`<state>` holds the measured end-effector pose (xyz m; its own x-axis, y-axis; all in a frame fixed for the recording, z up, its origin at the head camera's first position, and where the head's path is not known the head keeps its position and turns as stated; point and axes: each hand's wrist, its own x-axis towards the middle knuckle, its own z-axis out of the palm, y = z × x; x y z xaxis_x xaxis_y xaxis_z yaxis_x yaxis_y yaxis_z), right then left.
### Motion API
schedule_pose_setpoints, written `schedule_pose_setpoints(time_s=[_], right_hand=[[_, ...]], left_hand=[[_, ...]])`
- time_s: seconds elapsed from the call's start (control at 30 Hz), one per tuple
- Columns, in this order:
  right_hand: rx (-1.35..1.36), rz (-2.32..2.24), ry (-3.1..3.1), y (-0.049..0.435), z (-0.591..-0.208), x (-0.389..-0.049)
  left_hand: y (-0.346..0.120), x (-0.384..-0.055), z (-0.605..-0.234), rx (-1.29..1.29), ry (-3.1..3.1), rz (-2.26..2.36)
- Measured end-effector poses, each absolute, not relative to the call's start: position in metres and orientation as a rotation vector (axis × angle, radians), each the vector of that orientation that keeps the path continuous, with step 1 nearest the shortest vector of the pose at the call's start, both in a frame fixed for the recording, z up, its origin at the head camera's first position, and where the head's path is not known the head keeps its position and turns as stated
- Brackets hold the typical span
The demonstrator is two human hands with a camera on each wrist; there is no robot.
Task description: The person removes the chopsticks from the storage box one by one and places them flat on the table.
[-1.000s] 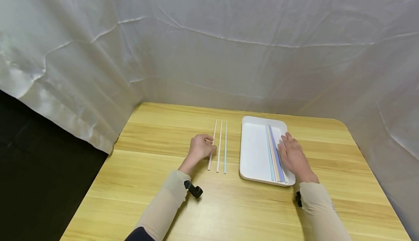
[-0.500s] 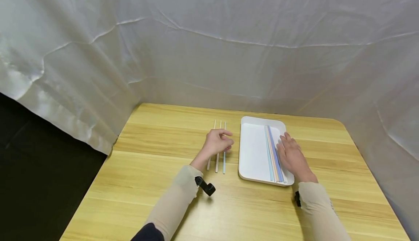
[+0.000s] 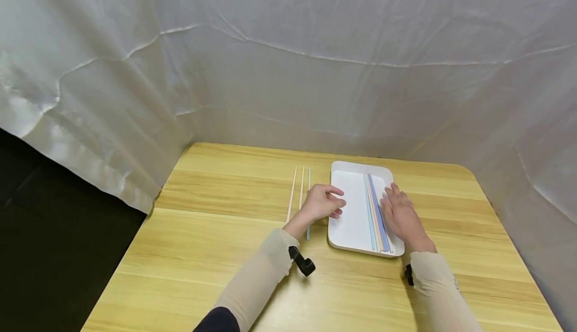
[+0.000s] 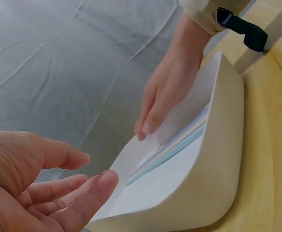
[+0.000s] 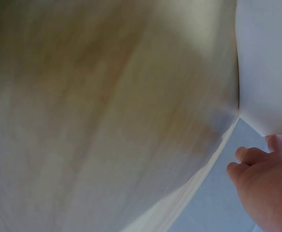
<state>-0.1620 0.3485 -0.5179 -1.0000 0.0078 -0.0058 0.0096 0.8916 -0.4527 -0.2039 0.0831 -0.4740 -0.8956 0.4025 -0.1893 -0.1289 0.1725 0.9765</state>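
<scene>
My left hand (image 3: 320, 203) is over the left rim of the white tray (image 3: 347, 229), thumb and fingers apart with nothing between them in the left wrist view. Inside the tray, toward its right side, several thin pastel sticks resembling chopsticks lie side by side, among them a light blue stick (image 3: 369, 214) and a violet-blue stick (image 3: 377, 212). My right hand (image 3: 402, 217) rests along the tray's right rim, fingers extended. On the table left of the tray lie a pinkish stick (image 3: 292, 192), a whitish stick (image 3: 302, 184) and another light blue stick (image 3: 308, 234), partly covered by my left arm.
The wooden table (image 3: 212, 252) reaches back to a pale hanging cloth (image 3: 288, 86), which also encloses both sides. Beyond the table's left edge is a dark area (image 3: 54, 232). A black wrist mount (image 3: 302, 262) juts from my left sleeve.
My left hand has moved right, from the sticks on the table to above the tray's left side. My right hand has stayed at the right rim. The sticks have not visibly moved.
</scene>
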Motion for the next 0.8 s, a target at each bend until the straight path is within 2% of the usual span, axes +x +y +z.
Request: schedule_pose_setpoints(time_s=[0.8], right_hand=[[0.000, -0.715, 3.076, 0.349, -0.517, -0.161]], left_hand=[[0.147, -0.181, -0.491, 0.167, 2.192, 1.534]])
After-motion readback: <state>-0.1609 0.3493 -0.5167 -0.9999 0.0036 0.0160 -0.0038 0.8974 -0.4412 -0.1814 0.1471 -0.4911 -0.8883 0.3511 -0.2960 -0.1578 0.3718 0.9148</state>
